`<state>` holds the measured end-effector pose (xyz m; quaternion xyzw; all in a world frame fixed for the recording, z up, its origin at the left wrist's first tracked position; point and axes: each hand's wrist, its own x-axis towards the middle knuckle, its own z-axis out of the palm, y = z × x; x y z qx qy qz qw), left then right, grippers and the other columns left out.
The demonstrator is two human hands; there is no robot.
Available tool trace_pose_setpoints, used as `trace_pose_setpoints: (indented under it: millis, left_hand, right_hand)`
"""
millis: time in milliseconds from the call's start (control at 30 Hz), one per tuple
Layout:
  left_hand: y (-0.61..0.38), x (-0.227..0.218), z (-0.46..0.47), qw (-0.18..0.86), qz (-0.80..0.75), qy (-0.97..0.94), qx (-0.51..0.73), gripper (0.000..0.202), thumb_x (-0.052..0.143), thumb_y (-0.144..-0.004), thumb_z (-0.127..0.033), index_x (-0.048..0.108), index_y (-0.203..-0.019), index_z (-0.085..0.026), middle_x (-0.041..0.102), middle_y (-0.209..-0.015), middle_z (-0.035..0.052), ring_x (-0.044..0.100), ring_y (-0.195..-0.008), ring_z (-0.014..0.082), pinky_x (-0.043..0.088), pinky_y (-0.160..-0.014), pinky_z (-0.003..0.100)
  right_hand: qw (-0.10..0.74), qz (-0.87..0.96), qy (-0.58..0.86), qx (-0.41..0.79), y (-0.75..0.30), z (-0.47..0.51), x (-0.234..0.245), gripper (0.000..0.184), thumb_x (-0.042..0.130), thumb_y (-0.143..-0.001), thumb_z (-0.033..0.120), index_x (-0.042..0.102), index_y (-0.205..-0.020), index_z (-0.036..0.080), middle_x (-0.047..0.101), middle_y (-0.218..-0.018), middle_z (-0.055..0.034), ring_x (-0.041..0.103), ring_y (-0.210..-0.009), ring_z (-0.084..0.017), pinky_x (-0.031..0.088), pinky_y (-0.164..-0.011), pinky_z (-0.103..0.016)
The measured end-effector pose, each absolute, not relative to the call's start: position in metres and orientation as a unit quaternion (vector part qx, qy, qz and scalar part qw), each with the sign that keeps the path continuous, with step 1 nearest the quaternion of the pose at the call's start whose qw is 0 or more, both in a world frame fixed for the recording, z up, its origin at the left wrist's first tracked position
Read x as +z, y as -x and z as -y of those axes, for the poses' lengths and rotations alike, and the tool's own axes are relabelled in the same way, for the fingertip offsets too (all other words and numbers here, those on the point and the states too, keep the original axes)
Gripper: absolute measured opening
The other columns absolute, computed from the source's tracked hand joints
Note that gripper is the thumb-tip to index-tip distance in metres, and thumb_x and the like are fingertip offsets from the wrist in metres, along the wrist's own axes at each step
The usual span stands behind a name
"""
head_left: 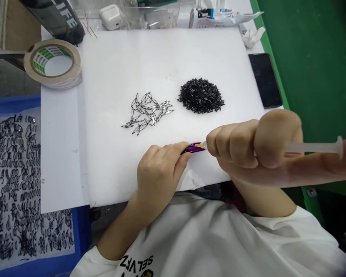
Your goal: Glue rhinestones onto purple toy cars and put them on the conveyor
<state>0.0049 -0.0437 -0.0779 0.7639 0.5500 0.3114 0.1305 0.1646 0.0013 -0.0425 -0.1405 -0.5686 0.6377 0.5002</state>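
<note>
Near the front edge of the white foam board (pixel 112 165), my left hand (pixel 161 165) pinches a small shiny purple piece (pixel 196 147) between thumb and fingers. My right hand (pixel 248 142) is wrapped round a syringe (pixel 314 147), its plunger sticking out to the right. The syringe's tip meets or hovers just over the purple piece; I cannot tell which. Most of the barrel is hidden in my fist. Beyond my hands lie a loose cluster of clear, black-edged leaf-shaped pieces (pixel 150 109) and a heap of tiny black pieces (pixel 201 96).
A tape roll (pixel 75 73) and a dark bottle (pixel 54 19) stand at the left. An earbud case (pixel 110 17) and clear containers line the back. On the right lies a phone (pixel 265 80). A blue tray (pixel 82 231) at lower left bears a sheet with many dark curved pieces.
</note>
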Motion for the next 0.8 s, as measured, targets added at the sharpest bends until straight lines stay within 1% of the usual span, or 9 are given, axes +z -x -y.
trace_pose_setpoints:
  millis: [233,367,467,567,667,733,800]
  left_hand:
    - [-0.004,-0.078,0.044,0.135,-0.551,-0.763,0.310,0.017,0.051,-0.089,-0.025,0.063,-0.099,-0.018,0.069,-0.085,-0.0043,0.049,-0.066,0.0138,0.040,-0.065,0.026]
    - [-0.004,-0.079,0.044,0.134,-0.551,-0.764,0.310,0.017,0.051,-0.089,-0.025,0.063,-0.099,-0.019,0.070,-0.084,-0.0045,0.049,-0.066,0.0141,0.040,-0.065,0.026]
    - [-0.004,-0.078,0.044,0.132,-0.552,-0.763,0.308,0.017,0.051,-0.089,-0.026,0.063,-0.099,-0.019,0.070,-0.085,-0.0043,0.049,-0.067,0.0142,0.040,-0.065,0.026]
    - [-0.004,-0.078,0.045,0.130,-0.551,-0.764,0.308,0.017,0.051,-0.089,-0.026,0.063,-0.099,-0.018,0.070,-0.085,-0.0040,0.049,-0.066,0.0141,0.040,-0.065,0.026]
    - [-0.004,-0.078,0.045,0.129,-0.550,-0.765,0.308,0.017,0.051,-0.089,-0.026,0.063,-0.098,-0.018,0.070,-0.086,-0.0038,0.049,-0.068,0.0144,0.040,-0.066,0.026]
    - [-0.004,-0.078,0.045,0.129,-0.550,-0.765,0.308,0.017,0.052,-0.088,-0.026,0.063,-0.098,-0.018,0.070,-0.085,-0.0036,0.049,-0.068,0.0146,0.040,-0.067,0.026]
    - [-0.004,-0.078,0.044,0.127,-0.550,-0.764,0.312,0.017,0.052,-0.088,-0.026,0.063,-0.097,-0.018,0.070,-0.084,-0.0033,0.049,-0.068,0.0147,0.041,-0.067,0.026]
  right_hand:
    - [0.507,0.559,0.150,0.639,-0.164,0.000,-0.043,0.043,0.029,-0.089,0.052,0.043,-0.064,0.021,0.027,-0.047,0.0040,0.026,-0.041,-0.009,0.028,-0.047,-0.027]
    - [0.456,0.571,0.172,0.661,-0.171,-0.004,-0.039,0.038,0.037,-0.087,0.050,0.042,-0.063,0.021,0.032,-0.049,0.0032,0.029,-0.042,-0.010,0.031,-0.049,-0.028]
    - [0.431,0.594,0.149,0.663,-0.178,-0.008,-0.036,0.036,0.038,-0.087,0.048,0.041,-0.063,0.020,0.031,-0.049,0.0031,0.033,-0.043,-0.011,0.032,-0.048,-0.028]
    - [0.436,0.607,0.148,0.647,-0.180,-0.009,-0.035,0.037,0.035,-0.089,0.046,0.041,-0.063,0.020,0.030,-0.048,0.0033,0.034,-0.042,-0.011,0.032,-0.048,-0.029]
    - [0.443,0.614,0.161,0.633,-0.175,-0.006,-0.033,0.038,0.036,-0.089,0.046,0.041,-0.061,0.020,0.032,-0.048,0.0031,0.035,-0.040,-0.011,0.032,-0.046,-0.029]
    - [0.450,0.625,0.168,0.615,-0.170,-0.002,-0.033,0.036,0.040,-0.088,0.047,0.044,-0.063,0.020,0.035,-0.049,0.0030,0.035,-0.040,-0.010,0.030,-0.044,-0.028]
    - [0.472,0.631,0.180,0.589,-0.169,0.001,-0.033,0.036,0.040,-0.086,0.051,0.046,-0.067,0.021,0.037,-0.049,0.0036,0.031,-0.038,-0.009,0.026,-0.042,-0.027]
